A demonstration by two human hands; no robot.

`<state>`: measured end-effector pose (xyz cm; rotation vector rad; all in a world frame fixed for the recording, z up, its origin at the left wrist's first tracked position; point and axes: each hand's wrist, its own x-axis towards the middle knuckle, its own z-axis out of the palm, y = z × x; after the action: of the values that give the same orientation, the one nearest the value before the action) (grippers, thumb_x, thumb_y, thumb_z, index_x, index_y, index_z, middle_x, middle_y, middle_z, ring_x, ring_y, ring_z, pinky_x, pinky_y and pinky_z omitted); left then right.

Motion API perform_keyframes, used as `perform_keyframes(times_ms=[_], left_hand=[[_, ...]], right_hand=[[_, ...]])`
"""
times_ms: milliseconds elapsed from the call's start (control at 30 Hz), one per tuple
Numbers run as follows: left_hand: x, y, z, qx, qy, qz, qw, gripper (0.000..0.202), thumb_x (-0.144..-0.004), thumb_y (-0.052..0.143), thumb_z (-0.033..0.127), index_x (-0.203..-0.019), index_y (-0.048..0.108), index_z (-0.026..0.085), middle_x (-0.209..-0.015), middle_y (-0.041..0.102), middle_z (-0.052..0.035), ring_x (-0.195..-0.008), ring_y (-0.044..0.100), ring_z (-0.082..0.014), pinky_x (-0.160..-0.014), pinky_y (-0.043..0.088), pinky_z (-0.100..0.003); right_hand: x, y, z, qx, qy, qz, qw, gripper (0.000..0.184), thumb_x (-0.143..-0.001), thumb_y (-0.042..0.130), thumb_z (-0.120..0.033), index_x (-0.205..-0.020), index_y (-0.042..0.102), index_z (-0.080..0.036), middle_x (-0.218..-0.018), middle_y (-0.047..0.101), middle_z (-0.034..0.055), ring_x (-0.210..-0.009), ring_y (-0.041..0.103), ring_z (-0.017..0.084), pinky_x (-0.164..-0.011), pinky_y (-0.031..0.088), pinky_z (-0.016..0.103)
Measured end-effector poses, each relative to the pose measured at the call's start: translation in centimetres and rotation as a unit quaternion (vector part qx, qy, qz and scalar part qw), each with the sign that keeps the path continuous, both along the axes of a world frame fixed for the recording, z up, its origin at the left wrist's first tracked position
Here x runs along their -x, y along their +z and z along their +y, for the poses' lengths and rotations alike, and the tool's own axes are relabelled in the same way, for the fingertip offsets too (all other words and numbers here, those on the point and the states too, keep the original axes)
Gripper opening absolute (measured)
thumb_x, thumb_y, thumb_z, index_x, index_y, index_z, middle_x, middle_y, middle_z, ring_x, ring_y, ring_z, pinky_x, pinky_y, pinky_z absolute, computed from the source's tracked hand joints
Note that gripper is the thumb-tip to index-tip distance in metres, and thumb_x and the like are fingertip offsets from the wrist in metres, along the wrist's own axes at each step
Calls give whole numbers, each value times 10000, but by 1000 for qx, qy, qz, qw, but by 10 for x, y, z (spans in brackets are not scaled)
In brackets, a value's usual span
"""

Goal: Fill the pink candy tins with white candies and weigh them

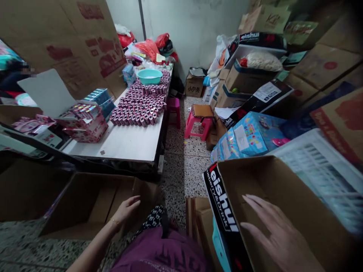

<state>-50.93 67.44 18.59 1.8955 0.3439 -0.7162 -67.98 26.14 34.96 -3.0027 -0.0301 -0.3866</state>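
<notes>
My left hand [128, 210], a thin bracelet at its wrist, hovers at the near right side of an open brown carton [90, 211] on the floor. Its fingers are stretched out and hold nothing. My right hand [279, 230] is over the inside of a black-sided cardboard box [222, 200] lettered "eishui" and "Drink". The fingers of that hand are apart with nothing between them; whether they touch the cardboard I cannot tell. Beneath this box, part of a turquoise object [218, 241] shows.
Many small purple cans [138, 107] and a turquoise basin [149, 76] crowd the white table [133, 143], with pink packs [85, 122] nearer me. A pink stool [200, 121] stands in the aisle. Stacked boxes, a blue wrapped package [246, 136] and a white crate [320, 162] line the right.
</notes>
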Motion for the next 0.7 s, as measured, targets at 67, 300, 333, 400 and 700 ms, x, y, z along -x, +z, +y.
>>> perform_keyframes(times_ms=[67, 300, 333, 400, 700], left_hand=[[-21, -1, -8, 1, 8, 1, 1000, 612, -510, 668, 493, -995, 629, 122, -979, 656, -118, -905, 590, -272, -673, 489, -295], [-130, -28, -20, -40, 23, -52, 998, 595, -535, 640, 537, -964, 633, 125, -958, 661, -105, -912, 597, -267, -748, 490, -307], [-152, -30, -24, -51, 26, -76, 995, 582, -536, 639, 540, -951, 637, 131, -956, 662, -103, -931, 591, -264, -781, 481, -304], [-201, -29, -37, -66, 33, -111, 991, 602, -533, 633, 559, -963, 632, 136, -931, 664, -102, -918, 597, -255, -800, 475, -302], [-348, -6, -123, 20, -26, -44, 998, 756, -559, 594, 613, -1095, 548, 81, -968, 637, -138, -833, 606, -219, -743, 484, -301]], right_hand=[[-56, 2, -7, 18, 43, 0, 999, 570, -795, 475, -502, -1274, 426, -197, -1257, 484, 102, -1147, 448, 227, -950, 370, 386], [-178, -22, -67, -77, 48, 239, 967, 420, -809, 438, -522, -1106, 598, -271, -1061, 633, 40, -953, 590, 198, -825, 468, 342], [-187, -24, -74, -113, 32, 281, 952, 385, -830, 412, -498, -1083, 612, -288, -1030, 647, 27, -919, 606, 186, -793, 482, 312], [-204, -24, -84, -186, 16, 361, 913, 347, -856, 377, -454, -1061, 624, -322, -1000, 658, 4, -889, 620, 169, -757, 491, 265], [-285, -43, -106, -299, 1, 463, 834, 212, -733, 493, -283, -754, 703, -257, -690, 675, 8, -616, 606, 154, -562, 450, 215]])
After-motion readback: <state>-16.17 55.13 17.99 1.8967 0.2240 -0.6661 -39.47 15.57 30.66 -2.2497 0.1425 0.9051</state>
